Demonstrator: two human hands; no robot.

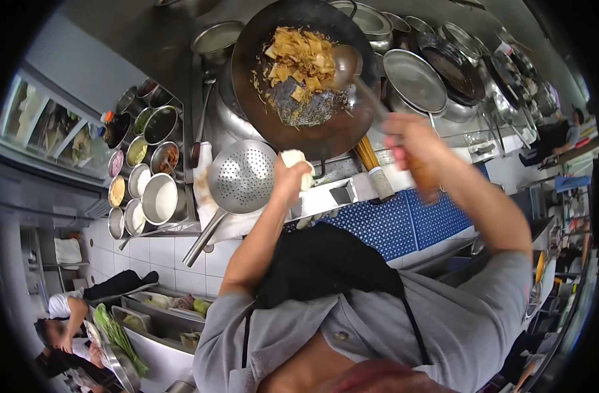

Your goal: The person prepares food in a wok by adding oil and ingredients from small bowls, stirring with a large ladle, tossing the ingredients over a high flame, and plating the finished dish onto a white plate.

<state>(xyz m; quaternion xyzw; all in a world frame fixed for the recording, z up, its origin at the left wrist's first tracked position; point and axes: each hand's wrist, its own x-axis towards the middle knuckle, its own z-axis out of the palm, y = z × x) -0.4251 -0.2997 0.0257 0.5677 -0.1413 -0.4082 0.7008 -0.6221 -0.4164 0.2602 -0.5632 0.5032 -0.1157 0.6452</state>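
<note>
A large dark wok [304,132] lies before me, tilted, holding browned flat pieces of food [299,54] that look like wide noodles, with small shreds among them. My left hand [289,179] is closed on a folded white cloth [293,157] against the wok's near rim; whether it pinches the rim through the cloth is hidden. My right hand [415,140] grips a ladle by its wooden handle [422,179]. The metal ladle bowl [346,66], slightly blurred, is in the wok at the right side of the food.
Left of the wok, a perforated strainer [243,177] rests on a cloth, its handle jutting towards me. Metal seasoning containers [159,199] stand farther left. A bamboo wok brush [370,157] lies by the near edge. Pots and pans [415,81] crowd the right. Another person [71,309] is behind, lower left.
</note>
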